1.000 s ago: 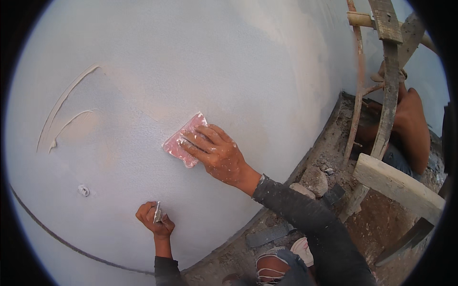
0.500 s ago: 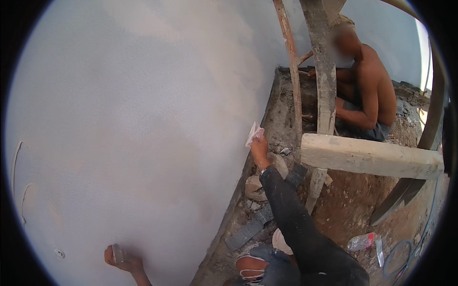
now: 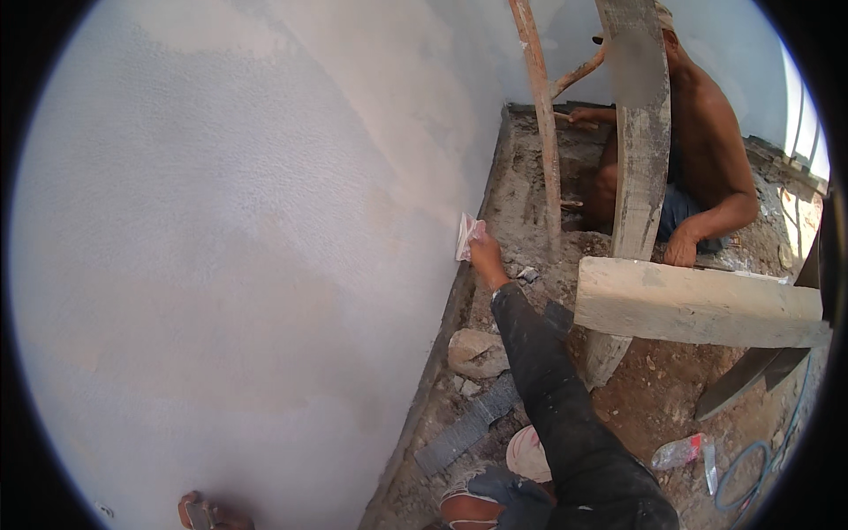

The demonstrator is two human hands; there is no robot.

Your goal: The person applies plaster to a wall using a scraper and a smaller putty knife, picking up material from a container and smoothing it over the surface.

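Note:
My right hand, at the end of an outstretched dark sleeve, grips a putty scraper smeared with white putty. The scraper sits against the lower edge of the pale grey wall, close above the floor line. At the bottom of the picture my left hand is closed on a small grey flat scraper, near the wall; the frame's edge cuts off most of this hand. Lighter, uneven patches show on the wall.
A co-worker squats behind a wooden post. A thick pale beam crosses at right, beside a thin pole. Stones, a grey strip, a white round container, a plastic bottle and a hose lie below.
My left hand has dropped toward the lower edge. My right hand has shifted slightly up along the wall's base. The co-worker has turned and lowered one hand beside the beam.

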